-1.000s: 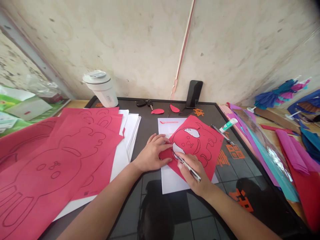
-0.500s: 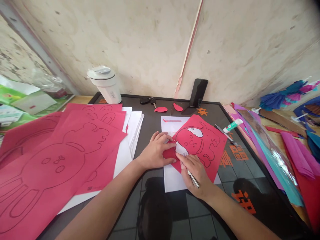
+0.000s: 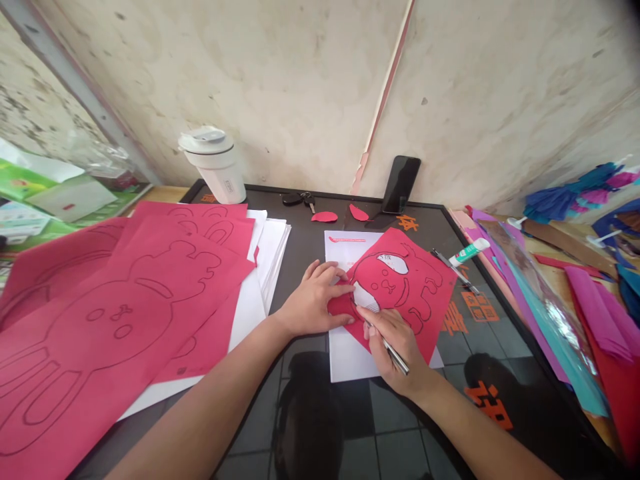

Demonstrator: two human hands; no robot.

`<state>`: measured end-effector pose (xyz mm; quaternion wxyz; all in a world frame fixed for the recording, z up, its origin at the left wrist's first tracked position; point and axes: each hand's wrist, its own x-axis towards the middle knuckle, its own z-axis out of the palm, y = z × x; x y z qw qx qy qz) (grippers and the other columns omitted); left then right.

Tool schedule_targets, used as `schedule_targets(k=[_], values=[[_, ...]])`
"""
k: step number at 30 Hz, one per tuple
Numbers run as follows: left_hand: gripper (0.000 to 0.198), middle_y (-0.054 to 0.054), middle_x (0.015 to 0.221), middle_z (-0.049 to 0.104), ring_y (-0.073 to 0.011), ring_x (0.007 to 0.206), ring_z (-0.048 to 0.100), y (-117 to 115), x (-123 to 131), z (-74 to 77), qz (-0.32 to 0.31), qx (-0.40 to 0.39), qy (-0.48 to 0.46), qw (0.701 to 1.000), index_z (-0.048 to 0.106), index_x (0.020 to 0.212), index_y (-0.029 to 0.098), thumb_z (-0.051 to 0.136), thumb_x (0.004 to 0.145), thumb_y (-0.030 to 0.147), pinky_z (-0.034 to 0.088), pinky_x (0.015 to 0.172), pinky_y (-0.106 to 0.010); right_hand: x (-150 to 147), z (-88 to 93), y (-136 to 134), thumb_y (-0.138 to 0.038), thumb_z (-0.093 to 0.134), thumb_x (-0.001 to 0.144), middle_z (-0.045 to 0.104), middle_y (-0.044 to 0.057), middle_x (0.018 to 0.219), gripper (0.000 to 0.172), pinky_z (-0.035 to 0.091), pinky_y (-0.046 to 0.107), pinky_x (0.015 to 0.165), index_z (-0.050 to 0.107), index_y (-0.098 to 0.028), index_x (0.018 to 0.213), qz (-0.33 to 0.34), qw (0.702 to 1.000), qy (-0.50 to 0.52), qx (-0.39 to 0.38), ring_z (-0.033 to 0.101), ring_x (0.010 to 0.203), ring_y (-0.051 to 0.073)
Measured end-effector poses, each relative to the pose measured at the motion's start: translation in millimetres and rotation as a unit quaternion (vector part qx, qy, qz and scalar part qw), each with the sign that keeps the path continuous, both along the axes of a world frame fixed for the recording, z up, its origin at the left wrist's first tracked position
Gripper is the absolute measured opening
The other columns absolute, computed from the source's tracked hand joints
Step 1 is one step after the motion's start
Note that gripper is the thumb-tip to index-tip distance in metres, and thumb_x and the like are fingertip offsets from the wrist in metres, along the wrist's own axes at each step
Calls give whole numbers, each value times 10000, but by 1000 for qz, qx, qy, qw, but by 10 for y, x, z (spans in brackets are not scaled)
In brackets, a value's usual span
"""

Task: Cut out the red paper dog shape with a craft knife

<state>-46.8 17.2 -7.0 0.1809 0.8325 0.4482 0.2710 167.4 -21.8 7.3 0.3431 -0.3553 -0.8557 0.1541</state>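
Note:
A red paper sheet (image 3: 437, 283) with a drawn animal outline lies at an angle over white paper (image 3: 345, 363). Two openings in the sheet show the white beneath. My left hand (image 3: 315, 300) lies palm down at the sheet's left edge, fingers spread and pressing on it. My right hand (image 3: 400, 340) grips a slim silver craft knife (image 3: 399, 358) like a pen. Its tip, partly behind my fingers, is at the left edge of the lower opening, close to my left fingertips. Two petal-shaped red cut-outs (image 3: 325, 217) rest farther back.
Larger red sheets with rabbit drawings (image 3: 120, 300) cover white papers on the left. A white cup (image 3: 215, 167), keys (image 3: 300, 199) and a phone (image 3: 401, 183) stand or lie along the wall. A glue stick (image 3: 469, 253) and a pen (image 3: 453, 269) lie right; coloured papers (image 3: 540, 307) lie beyond.
My right hand has shifted slightly right, and more of the knife shows below the fingers. My left hand keeps its place on the sheet. The whole view has moved slightly.

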Motion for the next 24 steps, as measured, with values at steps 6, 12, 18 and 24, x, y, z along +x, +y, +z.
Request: schedule_targets(k=[6, 12, 18, 24], values=[[476, -67, 1223, 575, -374, 1344, 409, 0, 0, 6, 4, 3, 6, 1000, 698, 1164, 294, 813, 710, 378, 187, 1161, -636, 3, 22, 0, -141, 388, 959, 662, 38, 736, 353, 516, 371, 682, 623, -171, 1220, 0, 1000, 15, -7, 619, 670, 188], [491, -82, 1218, 578, -381, 1353, 398, 3, 3, 10, 5, -4, 8, 1000, 701, 1172, 264, 816, 708, 376, 183, 1165, -638, 7, 24, -5, -129, 385, 950, 645, 36, 702, 350, 507, 379, 670, 622, -154, 1206, 7, 1000, 5, 15, 610, 647, 192], [493, -78, 1230, 577, -375, 1357, 393, 7, 4, 2, 5, -3, 9, 1000, 704, 1172, 267, 817, 704, 374, 172, 1167, -632, 28, -13, -8, -116, 392, 942, 642, 31, 704, 341, 485, 376, 671, 616, -152, 1196, 11, 1000, 3, 14, 591, 642, 183], [500, -68, 1226, 577, -363, 1363, 387, 4, -2, -6, 9, -5, 7, 1000, 702, 1180, 276, 818, 707, 391, 171, 1175, -613, 44, -40, -12, -100, 400, 930, 641, 27, 710, 343, 466, 372, 661, 598, -147, 1205, 25, 999, 15, 21, 584, 636, 177]])
